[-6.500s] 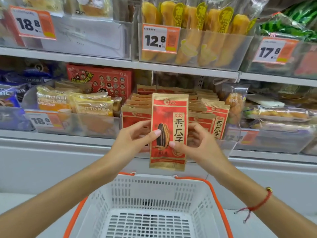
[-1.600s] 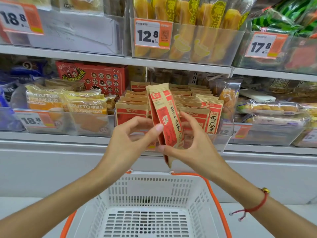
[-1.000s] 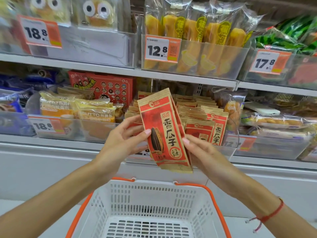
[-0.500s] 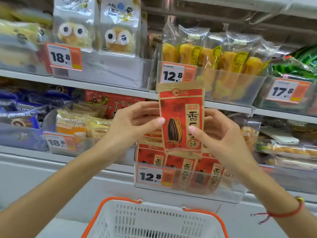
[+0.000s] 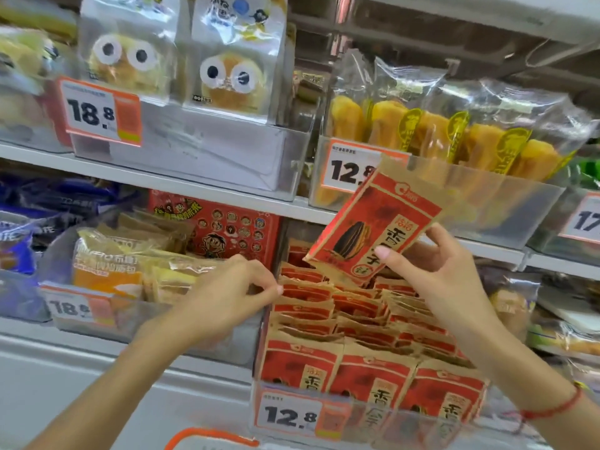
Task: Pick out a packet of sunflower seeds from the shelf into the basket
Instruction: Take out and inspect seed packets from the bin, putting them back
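A red and tan packet of sunflower seeds (image 5: 367,222) is raised and tilted in front of the shelf. My right hand (image 5: 448,280) pinches its lower right corner between thumb and fingers. My left hand (image 5: 227,293) is off that packet, its fingers loosely curled, fingertips at the top edge of the back packets in the shelf bin (image 5: 357,420). That clear bin holds several matching packets (image 5: 363,368) in rows. Only a bit of the basket's orange rim (image 5: 211,438) shows at the bottom edge.
A 12.8 price tag (image 5: 290,415) is on the bin front. Left of the bin sit yellow bread packs (image 5: 107,271) and a red box (image 5: 227,235). The upper shelf holds owl-face bags (image 5: 130,60) and yellow stick snacks (image 5: 438,131).
My left hand let go of the packet and dropped to the bin's packets. My right hand now holds the packet alone, tilted to the right. The view moved closer and up, so the basket is nearly out of sight.
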A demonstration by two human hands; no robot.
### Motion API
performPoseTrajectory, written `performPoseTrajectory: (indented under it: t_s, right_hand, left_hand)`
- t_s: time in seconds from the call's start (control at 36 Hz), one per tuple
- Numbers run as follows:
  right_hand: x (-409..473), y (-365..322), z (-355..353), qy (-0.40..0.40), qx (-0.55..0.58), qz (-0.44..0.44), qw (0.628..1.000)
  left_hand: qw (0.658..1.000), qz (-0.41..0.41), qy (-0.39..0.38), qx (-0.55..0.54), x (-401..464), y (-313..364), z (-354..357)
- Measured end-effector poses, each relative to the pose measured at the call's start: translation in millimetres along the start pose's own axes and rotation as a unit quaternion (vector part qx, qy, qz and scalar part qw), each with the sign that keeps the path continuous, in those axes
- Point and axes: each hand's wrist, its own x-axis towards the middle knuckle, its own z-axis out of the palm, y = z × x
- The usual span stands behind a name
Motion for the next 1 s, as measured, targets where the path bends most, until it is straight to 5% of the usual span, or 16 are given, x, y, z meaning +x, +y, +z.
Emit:
performPoseTrajectory:
  t_s: [0.14,0.25,0.5,0.64,0.78,1.0]
  right_hand:
    - [15.5,18.0,7.6,-0.007,-0.036,0.032,0.999]
    - [23.5,21.5,9.6,0.000,-0.046,0.009,0.999]
    - [25.5,34.4,16.7,-0.040,-0.066,0.006,0.997]
    - [26.4,41.0,20.2,-0.077,-0.097,0.006,0.992]
    - [36.7,40.2,21.4,-0.179,-0.182,0.030,0.966]
    - [45.4,12.1,19.9,-0.208,-0.322,-0.075,0.921]
  left_hand:
    - [0.997,0.031,-0.063,-0.022,3.1,-10.1,-5.2]
    - [0.999,0.023,0.011,-0.029,9.2,-6.0,0.7]
    - [0.999,0.022,0.014,0.037,14.0,0.5,16.7]
    - [0.996,-0.015,0.086,0.025,15.0,-1.4,16.1]
    - [0.988,-0.073,0.135,-0.017,15.4,0.9,12.5]
    - [0.980,-0.068,0.132,-0.131,15.5,-0.7,4.2]
